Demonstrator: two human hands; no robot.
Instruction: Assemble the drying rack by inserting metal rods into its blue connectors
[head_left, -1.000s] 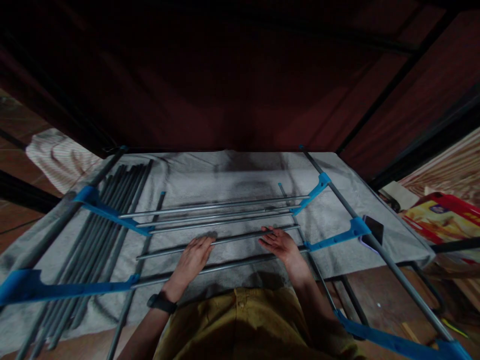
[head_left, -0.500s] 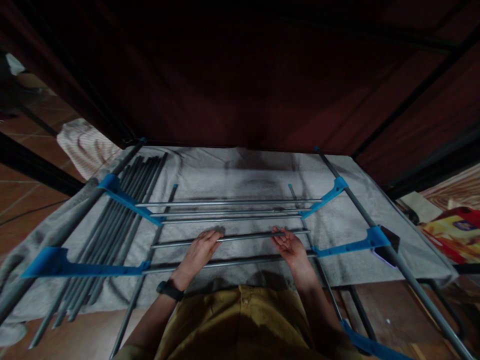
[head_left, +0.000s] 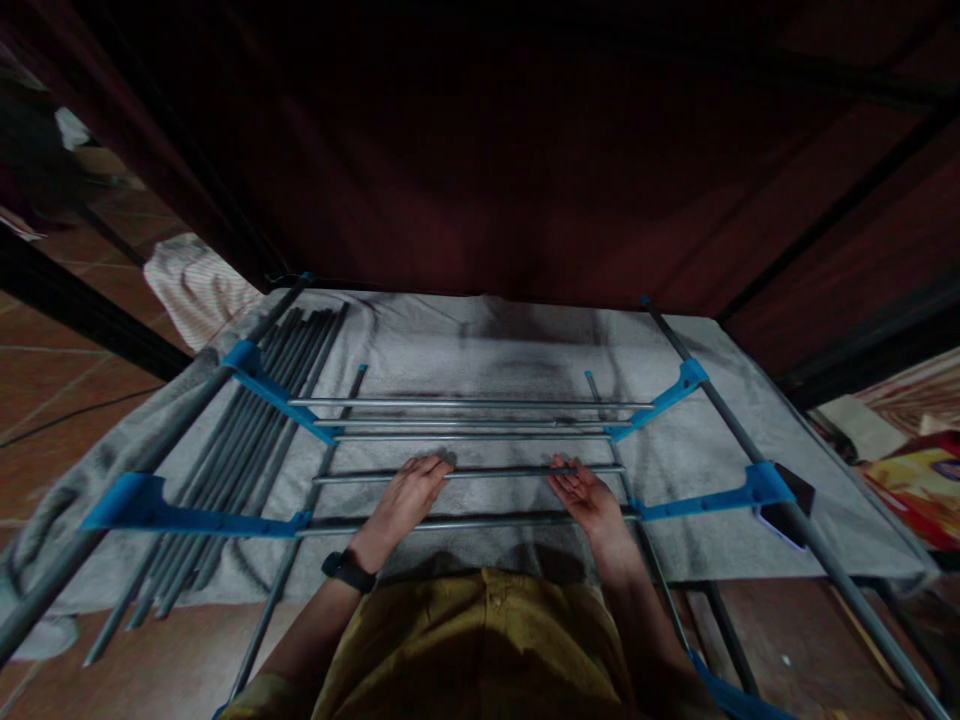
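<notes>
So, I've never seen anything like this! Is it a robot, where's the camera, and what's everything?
No robot here: just a person's two bare hands. The camera sits on that person's head, looking forward and down.

The left hand, back up, holds a thin rod from above. The right hand, palm up, has its fingers at the same rod; how firmly is hard to tell.

Around them are more grey bars joined by blue pieces, like a big rack. Below is a spread grey cloth. On its left side lies a bundle of loose rods; on its right, a dark flat thing shows behind a bar.
</notes>
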